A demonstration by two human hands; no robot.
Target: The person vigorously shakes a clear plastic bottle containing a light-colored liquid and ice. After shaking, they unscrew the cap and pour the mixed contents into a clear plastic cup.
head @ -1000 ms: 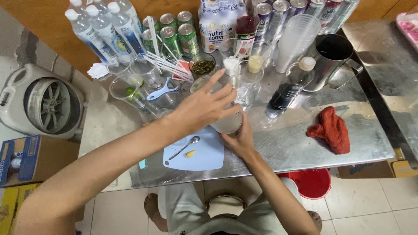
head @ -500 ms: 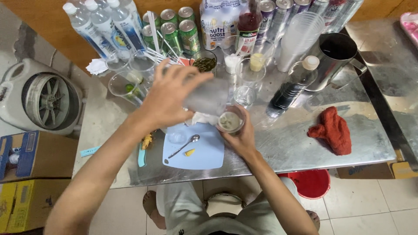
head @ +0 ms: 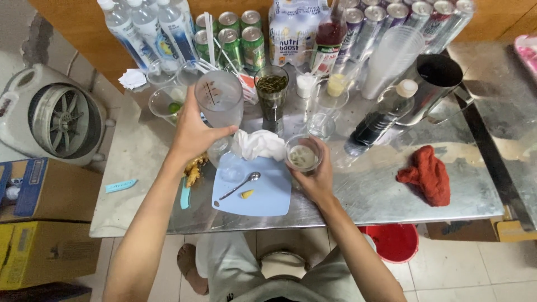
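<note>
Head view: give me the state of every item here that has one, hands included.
left hand: gripping the clear measuring cup, upright, raised off the table
right hand: holding the small glass, upright, pale liquid inside
spoon: lying flat on the blue cutting board
white cloth: crumpled at the board's far edge
red rag: bunched on the steel table
dark bottle: capped, leaning
metal jug: open-topped

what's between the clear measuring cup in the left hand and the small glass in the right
In the head view, a crumpled white cloth lies between the measuring cup held by the left hand and the small glass held by the right hand.
</note>
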